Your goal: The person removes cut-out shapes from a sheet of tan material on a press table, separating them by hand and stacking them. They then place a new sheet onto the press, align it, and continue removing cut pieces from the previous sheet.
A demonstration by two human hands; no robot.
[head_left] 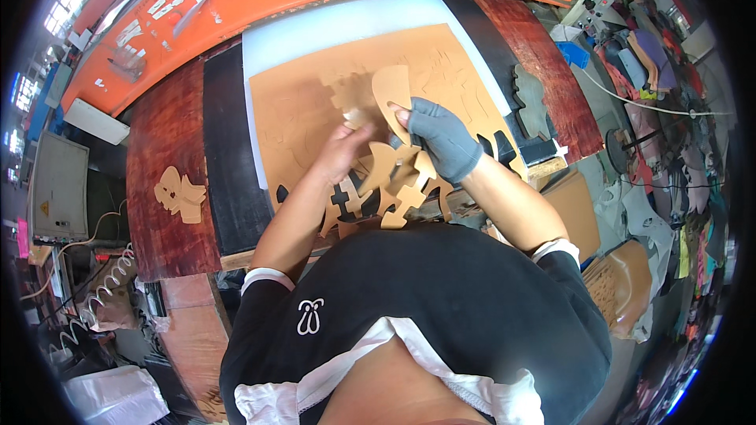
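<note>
My right hand [441, 135], in a grey fingerless glove, is closed on a curved tan cut-out piece [391, 88] of leather-like sheet, with thumb and finger at its lower edge. To its left is my bare left hand [345, 149], smeared by motion. Its fingers are pinched on a blurred, jagged tan piece [346, 93]. Both hands are above a large tan sheet [295, 71] marked with cut lines. Below them, near my body, notched tan scrap strips [403, 193] hang together, with dark gaps where pieces are out.
An orange press beam [260, 0] spans the far side. The sheet lies on a white board [354, 14]. A grey metal cutting die [534, 102] sits at the right. Stacked tan cut pieces [183, 195] lie on the reddish board at the left. Coloured scraps [654, 110] heap up far right.
</note>
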